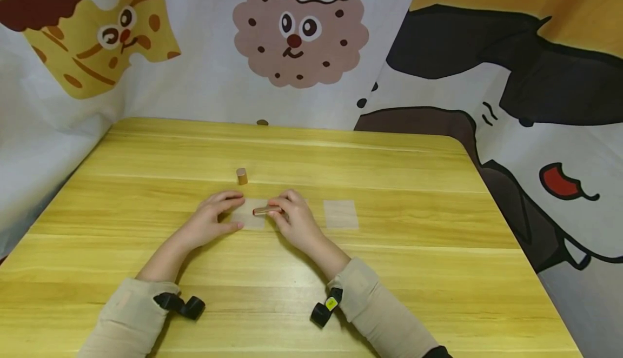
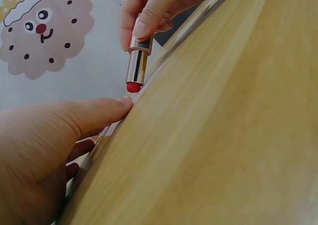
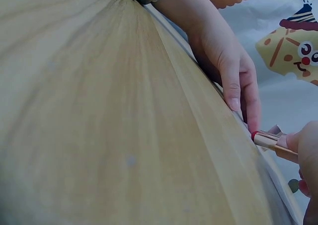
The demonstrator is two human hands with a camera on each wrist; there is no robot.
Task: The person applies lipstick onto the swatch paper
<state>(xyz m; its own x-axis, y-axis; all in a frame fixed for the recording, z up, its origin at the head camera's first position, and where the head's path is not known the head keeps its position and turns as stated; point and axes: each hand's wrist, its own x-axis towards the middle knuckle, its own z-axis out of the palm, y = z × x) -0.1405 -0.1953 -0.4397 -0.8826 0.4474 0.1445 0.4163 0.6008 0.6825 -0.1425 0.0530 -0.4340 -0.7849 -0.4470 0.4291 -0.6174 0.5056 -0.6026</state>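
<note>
My right hand (image 1: 297,220) pinches a lipstick (image 1: 263,211) by its base, in a gold metallic case. Its red tip (image 2: 133,87) points left and sits low over a thin pale square sheet (image 1: 249,223) on the table. On that sheet's left side rests my left hand (image 1: 212,218), thumb and fingers spread apart with the sheet's edge between them. In the left wrist view the left thumb (image 2: 107,112) lies just below the red tip. The lipstick's gold cap (image 1: 242,177) stands upright behind the sheet.
A second pale square sheet (image 1: 341,214) lies flat to the right of my right hand. The wooden table (image 1: 272,304) reaches back to a printed curtain (image 1: 204,77) with cartoon figures. Black wrist cameras (image 1: 193,307) hang from both sleeves.
</note>
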